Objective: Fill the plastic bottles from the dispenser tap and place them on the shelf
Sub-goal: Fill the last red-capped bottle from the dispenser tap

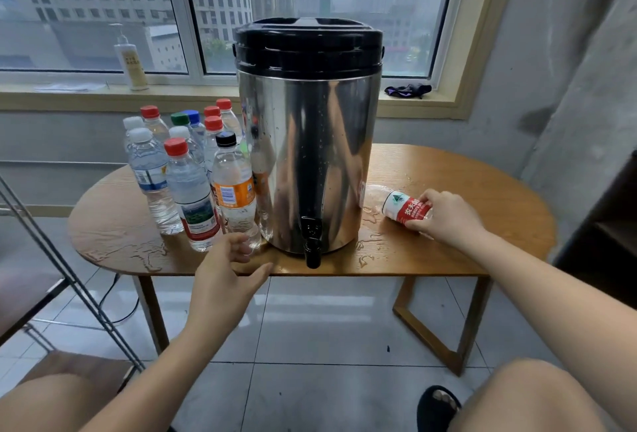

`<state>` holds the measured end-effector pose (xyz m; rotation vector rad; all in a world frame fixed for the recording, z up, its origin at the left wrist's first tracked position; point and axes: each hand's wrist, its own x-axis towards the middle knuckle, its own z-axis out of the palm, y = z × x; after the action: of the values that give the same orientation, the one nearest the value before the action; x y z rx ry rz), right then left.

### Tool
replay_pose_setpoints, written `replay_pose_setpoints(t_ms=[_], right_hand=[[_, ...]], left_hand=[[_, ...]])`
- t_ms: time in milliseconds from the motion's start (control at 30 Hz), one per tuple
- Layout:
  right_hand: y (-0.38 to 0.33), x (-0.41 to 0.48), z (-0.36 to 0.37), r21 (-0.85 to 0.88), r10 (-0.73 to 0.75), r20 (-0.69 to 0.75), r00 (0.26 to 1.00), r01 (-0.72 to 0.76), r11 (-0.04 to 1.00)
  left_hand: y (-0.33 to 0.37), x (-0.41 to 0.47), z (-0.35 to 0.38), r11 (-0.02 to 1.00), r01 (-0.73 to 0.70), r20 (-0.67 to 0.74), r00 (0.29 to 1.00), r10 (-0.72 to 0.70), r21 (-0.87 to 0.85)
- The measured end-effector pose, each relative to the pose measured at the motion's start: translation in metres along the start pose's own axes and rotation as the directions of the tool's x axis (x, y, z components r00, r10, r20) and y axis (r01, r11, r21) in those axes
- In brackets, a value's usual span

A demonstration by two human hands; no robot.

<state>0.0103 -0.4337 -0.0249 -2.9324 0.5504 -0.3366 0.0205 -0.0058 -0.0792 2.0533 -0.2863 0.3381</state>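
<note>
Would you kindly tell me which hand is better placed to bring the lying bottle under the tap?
Right, probably: the right hand grips the lying bottle beside the dispenser, while the left hand is open, holding nothing.

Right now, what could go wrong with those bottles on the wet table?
The table is wet, so the lying bottle might slip from the right hand. The left hand is close to the orange-label bottle; a bump could topple the crowded bottles behind it. The tap overhangs the floor; drips could land there.
</note>
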Motion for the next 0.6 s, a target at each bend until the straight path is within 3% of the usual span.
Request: replay_pose_setpoints(t_ms=[200,367,600], right_hand=[[-0.004,-0.055,-0.017,0.058,0.032,0.124,0.992,-0.04,0.998],[-0.019,-0.104,-0.022,0.205,0.061,0.231,0.971,-0.11,0.973],[-0.045,-0.179,0.01,0.579,0.06,0.283,0.957,-0.221,0.785]], left_hand=[[0.014,-0.015,0.009,1.0,-0.026,0.06,0.998,0.026,-0.006],[0.026,-0.028,0.012,0.999,-0.01,0.128,0.992,0.015,-0.04],[0.031,-0.037,0.013,0.995,0.026,0.228,0.974,-0.002,-0.1]])
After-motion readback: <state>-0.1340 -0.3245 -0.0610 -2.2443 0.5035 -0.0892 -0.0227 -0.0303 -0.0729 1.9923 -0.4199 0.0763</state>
